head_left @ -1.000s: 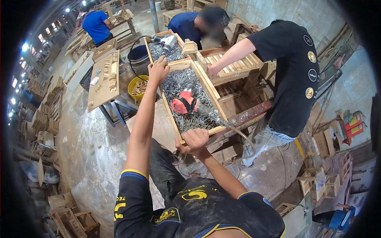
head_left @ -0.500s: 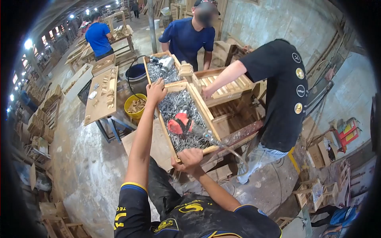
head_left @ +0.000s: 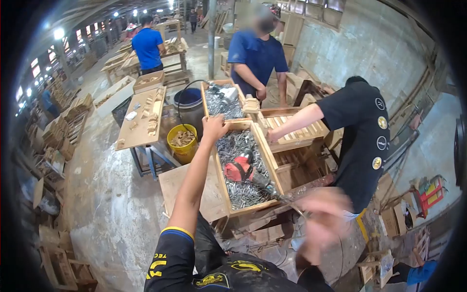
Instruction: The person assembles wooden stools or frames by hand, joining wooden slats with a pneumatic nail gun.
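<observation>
Our left hand (head_left: 215,127) fingers grasped the nail tray (head_left: 221,181) corner; our blurred right hand (head_left: 323,214) looked released, so the tray might tip.

Left hand (head_left: 214,125) grips the far corner of the nail-filled wooden tray (head_left: 222,181); blurred right hand (head_left: 323,216) hangs clear, fingers spread.

Left hand (head_left: 214,127) outstretched, right hand (head_left: 323,216) blurred
</observation>
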`<state>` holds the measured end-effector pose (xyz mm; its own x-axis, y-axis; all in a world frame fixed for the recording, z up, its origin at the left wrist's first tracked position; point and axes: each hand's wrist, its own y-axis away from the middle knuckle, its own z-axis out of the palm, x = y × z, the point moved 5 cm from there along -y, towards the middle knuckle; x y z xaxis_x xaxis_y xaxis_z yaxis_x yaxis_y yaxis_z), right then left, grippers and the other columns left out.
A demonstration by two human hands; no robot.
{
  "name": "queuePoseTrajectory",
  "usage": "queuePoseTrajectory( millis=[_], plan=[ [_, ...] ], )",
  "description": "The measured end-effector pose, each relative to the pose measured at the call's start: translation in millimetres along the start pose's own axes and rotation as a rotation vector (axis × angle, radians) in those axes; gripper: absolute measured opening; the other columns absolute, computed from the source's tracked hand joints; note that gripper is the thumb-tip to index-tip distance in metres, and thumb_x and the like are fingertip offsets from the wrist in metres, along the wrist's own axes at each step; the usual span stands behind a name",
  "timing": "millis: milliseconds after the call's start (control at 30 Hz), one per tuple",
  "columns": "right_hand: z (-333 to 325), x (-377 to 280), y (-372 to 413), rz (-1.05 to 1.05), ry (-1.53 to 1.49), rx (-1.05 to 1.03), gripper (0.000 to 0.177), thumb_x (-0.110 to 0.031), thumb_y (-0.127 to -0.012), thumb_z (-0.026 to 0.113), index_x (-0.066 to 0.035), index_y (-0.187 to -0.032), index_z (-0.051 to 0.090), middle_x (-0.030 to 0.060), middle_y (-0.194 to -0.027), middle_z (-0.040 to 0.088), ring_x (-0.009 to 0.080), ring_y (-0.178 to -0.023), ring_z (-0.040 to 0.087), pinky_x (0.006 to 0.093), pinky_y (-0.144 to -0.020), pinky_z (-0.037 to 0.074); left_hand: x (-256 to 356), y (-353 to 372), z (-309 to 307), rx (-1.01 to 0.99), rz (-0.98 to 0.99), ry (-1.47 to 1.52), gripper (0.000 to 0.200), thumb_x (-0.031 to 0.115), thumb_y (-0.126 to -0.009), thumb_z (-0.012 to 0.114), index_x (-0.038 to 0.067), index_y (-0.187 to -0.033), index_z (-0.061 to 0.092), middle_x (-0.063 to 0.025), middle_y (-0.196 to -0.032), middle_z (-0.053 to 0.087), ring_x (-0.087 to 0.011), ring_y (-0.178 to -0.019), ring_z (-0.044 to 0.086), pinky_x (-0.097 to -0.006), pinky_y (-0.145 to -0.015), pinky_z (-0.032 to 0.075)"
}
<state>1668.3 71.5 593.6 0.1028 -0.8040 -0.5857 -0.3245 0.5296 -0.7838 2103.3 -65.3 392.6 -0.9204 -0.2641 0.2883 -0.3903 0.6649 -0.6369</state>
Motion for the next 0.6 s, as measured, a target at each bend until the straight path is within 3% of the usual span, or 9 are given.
queuePoseTrajectory(
  millis=[67,133,167,267,433,600],
  plan=[
    [-72,-83,-40,-0.594,-0.234,0.438,0.024,-0.027,-0.086,0.055,-0.013,-0.104,0.062,0.0029,-0.089,0.065,0.0154,-0.073,0.058,0.0294,-0.066,0.043,0,3,-3,-0.016,-0.037,-0.004,0.043,0.045,-0.079,0.056,0.007,-0.098,0.064,-0.0141,-0.085,0.067,-0.0310,-0.092,0.062,-0.0476,-0.093,0.033],
    [-109,-155,-33,-1.399,-0.493,0.813,0.033,-0.043,-0.094,0.046,-0.019,-0.114,0.059,-0.0015,-0.090,0.064,0.0116,-0.073,0.054,0.0300,-0.066,0.038,1,1,-4,-0.028,-0.048,-0.009,0.047,0.045,-0.079,0.056,0.007,-0.105,0.065,-0.0139,-0.089,0.068,-0.0301,-0.093,0.062,-0.0464,-0.094,0.032],
    [-114,-171,-32,-1.470,-0.323,0.798,0.033,-0.043,-0.094,0.047,-0.019,-0.112,0.059,-0.0016,-0.090,0.064,0.0115,-0.073,0.054,0.0297,-0.066,0.038,1,0,-4,-0.072,-0.077,-0.034,0.052,0.045,-0.079,0.056,0.006,-0.113,0.064,-0.0139,-0.090,0.068,-0.0291,-0.094,0.062,-0.0456,-0.096,0.031],
    [-112,-180,-24,-1.513,-0.046,0.673,0.031,-0.043,-0.094,0.047,-0.018,-0.108,0.059,-0.0020,-0.087,0.062,0.0115,-0.074,0.053,0.0288,-0.066,0.038,1,-1,-7,-0.111,-0.099,0.021,0.051,0.044,-0.078,0.056,0.006,-0.111,0.064,-0.0144,-0.089,0.068,-0.0298,-0.094,0.062,-0.0455,-0.096,0.032],
    [-111,-177,-15,-1.528,0.044,0.660,0.028,-0.042,-0.093,0.049,-0.016,-0.101,0.059,-0.0026,-0.083,0.059,0.0114,-0.074,0.052,0.0274,-0.066,0.038,0,-2,-5,-0.045,-0.067,0.029,0.040,0.044,-0.078,0.055,0.005,-0.083,0.062,-0.0156,-0.079,0.066,-0.0323,-0.086,0.062,-0.0482,-0.091,0.033],
    [-112,-171,-9,-1.533,0.083,0.656,0.028,-0.041,-0.092,0.050,-0.015,-0.094,0.059,-0.0032,-0.080,0.056,0.0112,-0.075,0.051,0.0260,-0.065,0.038,-2,-3,-5,-0.045,-0.079,0.045,0.040,0.044,-0.077,0.056,0.005,-0.083,0.063,-0.0144,-0.079,0.065,-0.0322,-0.085,0.061,-0.0485,-0.092,0.032]
  ],
)
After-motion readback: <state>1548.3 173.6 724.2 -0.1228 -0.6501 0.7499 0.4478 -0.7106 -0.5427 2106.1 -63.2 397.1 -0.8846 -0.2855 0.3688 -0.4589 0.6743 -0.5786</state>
